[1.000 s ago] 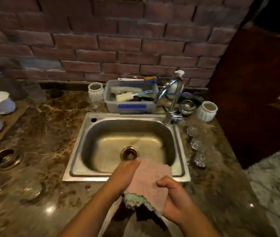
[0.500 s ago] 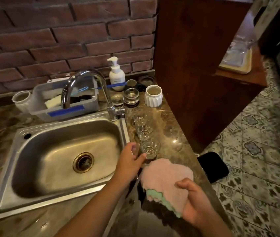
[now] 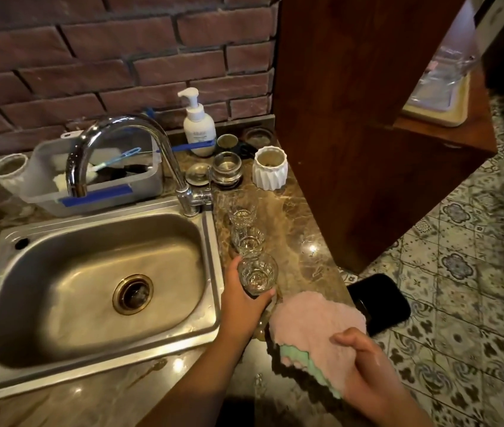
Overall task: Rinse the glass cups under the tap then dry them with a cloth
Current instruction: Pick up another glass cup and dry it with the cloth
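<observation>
So the glass cup (image 3: 256, 274) is a small clear tumbler with a cut, faceted pattern, and you're looking pretty much straight down into its mouth. It sits at the near end of a row of three. The second glass (image 3: 248, 240) and third glass (image 3: 242, 212) stand behind it on the brown marble countertop (image 3: 303, 229), just right of the steel sink (image 3: 215, 241).

The left hand (image 3: 241, 309) is wrapped around the cup. The thumb is up along its left side and the fingers (image 3: 267, 293) curl under the near side of the base, so it's a proper grip. Can't tell if the cup is actually off the counter or just touching it.

The right hand (image 3: 364, 368) is nearer and further right, with its fingers closed over a fluffy pink cloth (image 3: 315, 325) with a green underside. The cloth's far edge is just beside the left hand's fingers, close below the cup.

The chrome tap (image 3: 121, 126) arches over the far side of the sink.
</observation>
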Available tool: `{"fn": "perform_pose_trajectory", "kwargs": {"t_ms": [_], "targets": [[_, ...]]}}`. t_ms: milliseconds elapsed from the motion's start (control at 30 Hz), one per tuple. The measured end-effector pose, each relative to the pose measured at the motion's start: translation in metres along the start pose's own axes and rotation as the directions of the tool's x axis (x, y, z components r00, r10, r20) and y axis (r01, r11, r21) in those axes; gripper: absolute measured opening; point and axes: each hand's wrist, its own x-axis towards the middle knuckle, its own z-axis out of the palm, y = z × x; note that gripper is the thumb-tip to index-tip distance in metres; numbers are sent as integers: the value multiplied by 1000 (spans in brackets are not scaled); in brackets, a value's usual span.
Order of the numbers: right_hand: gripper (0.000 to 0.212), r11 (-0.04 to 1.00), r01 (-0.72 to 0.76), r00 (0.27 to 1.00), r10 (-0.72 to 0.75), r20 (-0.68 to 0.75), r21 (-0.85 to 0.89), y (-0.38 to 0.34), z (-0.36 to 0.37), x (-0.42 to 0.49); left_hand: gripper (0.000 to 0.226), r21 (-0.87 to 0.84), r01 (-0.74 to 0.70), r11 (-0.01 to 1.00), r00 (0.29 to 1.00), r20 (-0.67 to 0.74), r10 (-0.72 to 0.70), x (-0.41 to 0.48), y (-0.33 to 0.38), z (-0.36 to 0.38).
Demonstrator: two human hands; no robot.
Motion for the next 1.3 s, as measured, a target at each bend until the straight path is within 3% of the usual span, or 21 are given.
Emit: {"fn": "perform_pose_trajectory", "kwargs": {"t_ms": [133,233,333,400,467,533,600,633,733,867,933,1067,1200,1300], "targets": [[64,997,61,998,-61,1,-56,-5,13,-4,87,-57,-16,998,1000,2,16,-5,3,-6],[22,934,207,970,-235,-66,-291,-3,34,-15,82,-119,-2,993,1000,1,2,-18,10,-20],[17,821,305,920,-386,-75,-483,13,61,-15,73,-268,1,963,1000,26,6,-37,29,-42],[19,666,384,889,-454,61,-639,26,82,-13,70,-379,25,925,999,53,-6,-50,42,-57],[23,492,475,852,-465,241,-729,43,102,-13,83,-528,62,847,997,64,-33,-61,54,-73],[43,317,600,768,-485,418,-735,62,124,-10,99,-654,80,752,997,39,-73,-69,69,-90],[71,119,701,653,-501,568,-703,84,139,0,94,-711,43,702,997,-11,-72,-75,87,-112],[77,67,724,619,-504,603,-687,93,149,2,88,-726,27,687,997,-26,-66,-79,93,-124],[82,165,724,633,-547,549,-670,108,172,5,53,-792,48,608,998,11,-66,-88,100,-155],[57,465,622,770,-509,385,-631,123,192,12,33,-802,135,582,990,84,-113,-105,105,-191],[49,545,593,800,-477,363,-592,139,201,16,27,-800,146,582,985,66,-157,-105,102,-206],[53,555,587,808,-447,385,-589,165,207,22,33,-836,160,525,971,38,-235,-102,93,-229],[72,556,582,813,-394,428,-594,177,210,21,41,-844,225,487,956,95,-276,-105,86,-244],[67,514,587,809,-347,475,-625,183,211,21,51,-830,222,512,933,29,-358,-102,78,-248]]}}
